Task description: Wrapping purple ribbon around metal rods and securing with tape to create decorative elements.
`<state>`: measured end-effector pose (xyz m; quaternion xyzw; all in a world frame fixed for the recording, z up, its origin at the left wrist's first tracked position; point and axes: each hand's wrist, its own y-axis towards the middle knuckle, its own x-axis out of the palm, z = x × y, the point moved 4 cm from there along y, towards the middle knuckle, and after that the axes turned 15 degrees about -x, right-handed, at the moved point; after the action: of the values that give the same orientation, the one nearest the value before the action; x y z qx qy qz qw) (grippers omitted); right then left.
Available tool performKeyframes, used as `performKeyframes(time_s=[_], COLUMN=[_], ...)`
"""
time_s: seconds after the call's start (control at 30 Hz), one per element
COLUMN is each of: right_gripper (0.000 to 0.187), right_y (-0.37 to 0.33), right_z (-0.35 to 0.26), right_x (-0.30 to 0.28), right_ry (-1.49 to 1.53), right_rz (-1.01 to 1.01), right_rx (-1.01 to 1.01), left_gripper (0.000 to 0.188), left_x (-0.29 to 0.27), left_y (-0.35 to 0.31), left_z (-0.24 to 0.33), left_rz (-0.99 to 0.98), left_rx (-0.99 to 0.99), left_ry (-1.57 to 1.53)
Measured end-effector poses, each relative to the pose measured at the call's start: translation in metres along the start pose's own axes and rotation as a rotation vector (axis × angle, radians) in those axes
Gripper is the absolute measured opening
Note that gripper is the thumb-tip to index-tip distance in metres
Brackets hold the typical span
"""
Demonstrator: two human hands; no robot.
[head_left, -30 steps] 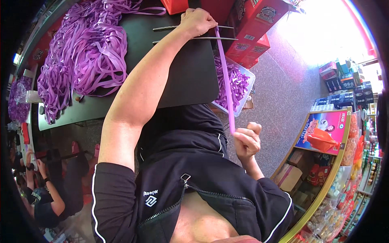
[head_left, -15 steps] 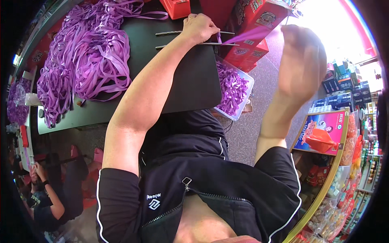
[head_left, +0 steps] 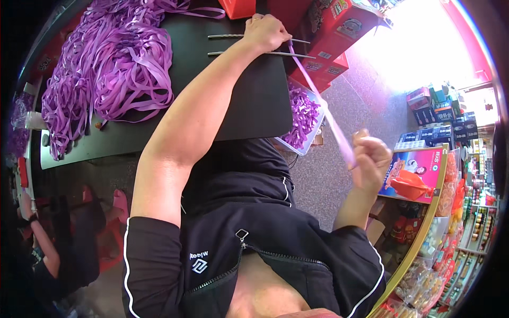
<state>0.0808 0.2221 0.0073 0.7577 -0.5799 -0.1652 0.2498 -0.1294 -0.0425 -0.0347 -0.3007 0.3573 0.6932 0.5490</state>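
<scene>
A purple ribbon [head_left: 324, 108] stretches in a straight line from two thin metal rods to my right hand [head_left: 370, 159], whose fingers are closed on its end. Over the table's far right corner, my left hand [head_left: 266, 33] pinches the ribbon where it meets the rods. The upper rod [head_left: 225, 36] passes under my left hand. Running roughly parallel nearer to me, the lower rod [head_left: 281, 53] passes by my wrist. A large heap of loose purple ribbons [head_left: 132, 74] covers the left part of the dark table [head_left: 254, 100].
Below the table's right edge stands a clear plastic bin [head_left: 302, 148] of short purple ribbon pieces [head_left: 303, 114]. Red cartons [head_left: 339, 32] are stacked behind it. A glass-fronted counter [head_left: 437, 196] with packaged goods is on the right. Another person [head_left: 47, 244] sits at far left.
My right hand has come down and toward me, drawing the ribbon into a longer slanting line. The left hand stays at the rods, still pinching.
</scene>
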Motion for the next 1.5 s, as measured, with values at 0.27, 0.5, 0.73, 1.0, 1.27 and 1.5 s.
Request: performKeyframes(time_s=[0.27, 0.5, 0.73, 1.0, 1.27, 1.5], right_gripper=[0.028, 0.025, 0.022, 0.021, 0.042, 0.043], right_y=[-0.069, -0.052, -0.043, 0.019, 0.238, 0.345], right_z=[0.035, 0.028, 0.027, -0.003, 0.009, 0.174], right_x=[0.005, 0.022, 0.023, 0.002, 0.047, 0.058], right_ry=[-0.059, -0.066, 0.103, 0.079, -0.232, 0.525], right_rz=[0.016, -0.085, -0.008, -0.118, -0.119, -0.309], right_rx=[0.177, -0.169, -0.193, -0.586, -0.530, -0.001], left_gripper=[0.019, 0.020, 0.020, 0.021, 0.018, 0.018], left_x=[0.004, 0.004, 0.003, 0.001, 0.004, -0.002], left_y=[-0.001, 0.000, -0.002, -0.003, 0.003, -0.009], left_z=[-0.001, -0.001, 0.000, 0.001, 0.001, -0.001], left_rz=[0.059, 0.078, 0.056, 0.061, 0.032, 0.076], left_rx=[0.063, 0.059, 0.042, 0.037, -0.021, 0.047], left_ry=[-0.077, -0.058, -0.062, -0.044, -0.065, -0.090])
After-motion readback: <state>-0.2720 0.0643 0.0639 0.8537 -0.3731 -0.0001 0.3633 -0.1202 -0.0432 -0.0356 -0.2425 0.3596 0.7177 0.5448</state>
